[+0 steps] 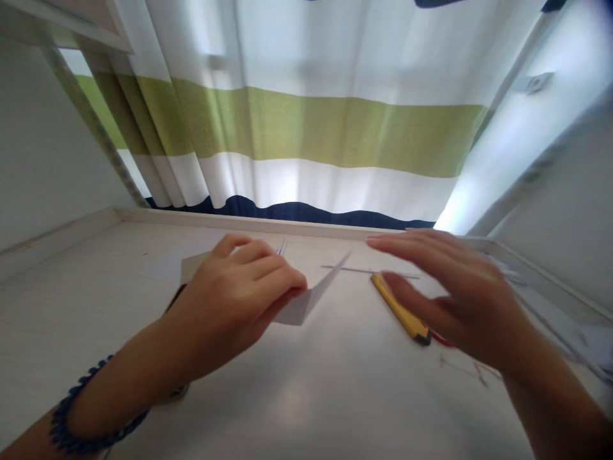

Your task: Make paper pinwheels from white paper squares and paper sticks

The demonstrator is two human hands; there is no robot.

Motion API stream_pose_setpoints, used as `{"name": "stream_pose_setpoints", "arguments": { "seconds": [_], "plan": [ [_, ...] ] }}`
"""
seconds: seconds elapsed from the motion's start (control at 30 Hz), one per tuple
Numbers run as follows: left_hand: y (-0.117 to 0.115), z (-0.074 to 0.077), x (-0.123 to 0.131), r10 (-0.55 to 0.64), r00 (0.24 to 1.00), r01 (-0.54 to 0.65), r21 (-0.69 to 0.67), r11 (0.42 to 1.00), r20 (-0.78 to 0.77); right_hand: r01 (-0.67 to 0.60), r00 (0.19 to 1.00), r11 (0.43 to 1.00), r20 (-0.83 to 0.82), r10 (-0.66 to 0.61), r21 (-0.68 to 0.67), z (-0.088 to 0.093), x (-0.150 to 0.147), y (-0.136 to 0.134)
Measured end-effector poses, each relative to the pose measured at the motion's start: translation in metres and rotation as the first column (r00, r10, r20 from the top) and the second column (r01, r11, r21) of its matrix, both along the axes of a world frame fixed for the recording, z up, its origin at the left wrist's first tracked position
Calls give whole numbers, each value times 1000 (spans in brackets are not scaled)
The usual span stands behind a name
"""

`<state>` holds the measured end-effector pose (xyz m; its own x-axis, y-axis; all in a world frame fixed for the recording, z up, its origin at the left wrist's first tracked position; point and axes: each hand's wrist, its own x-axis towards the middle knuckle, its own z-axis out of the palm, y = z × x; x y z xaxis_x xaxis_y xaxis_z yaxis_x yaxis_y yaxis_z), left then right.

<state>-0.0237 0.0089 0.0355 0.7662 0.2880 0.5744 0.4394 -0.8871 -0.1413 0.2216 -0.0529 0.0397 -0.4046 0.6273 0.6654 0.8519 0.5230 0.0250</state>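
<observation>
My left hand pinches a folded piece of white paper between thumb and fingers, above the desk. One flap of the paper angles up to the right, away from the fingertips. To the right, my right hand hangs in the air with its thumb and fingers apart, holding nothing and slightly blurred. Below and beside its thumb lies a yellow utility knife with a dark end. Behind the knife, a thin pale stick rests on the desk. A dark-edged object behind my left wrist is mostly hidden.
The white desk has a raised rim at the back, beneath a striped curtain. A flat paper sheet lies at back left. Something red shows beside the knife. Cables and pale items line the right edge.
</observation>
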Motion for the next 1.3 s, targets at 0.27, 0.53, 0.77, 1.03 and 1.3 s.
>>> {"name": "stream_pose_setpoints", "arguments": {
  "seconds": [0.27,0.53,0.77,1.03,1.3],
  "plan": [
    [-15,-3,9,-57,998,57,-95,994,9,-125,991,926,-6,132,-357,-13,-35,-6],
    [-22,-4,9,-105,993,94,-165,982,-54,-92,989,940,82,125,-328,-16,-42,-10],
    [-26,-5,12,-110,993,102,-163,981,-41,-135,984,956,82,161,-260,-20,-46,-12],
    [-28,-7,8,-144,989,135,-156,979,-46,-180,974,938,82,213,-296,-14,-42,-14],
    [-25,-5,7,-170,985,166,-130,977,-23,-187,972,929,80,223,-319,-9,-36,-16]
  ]
}}
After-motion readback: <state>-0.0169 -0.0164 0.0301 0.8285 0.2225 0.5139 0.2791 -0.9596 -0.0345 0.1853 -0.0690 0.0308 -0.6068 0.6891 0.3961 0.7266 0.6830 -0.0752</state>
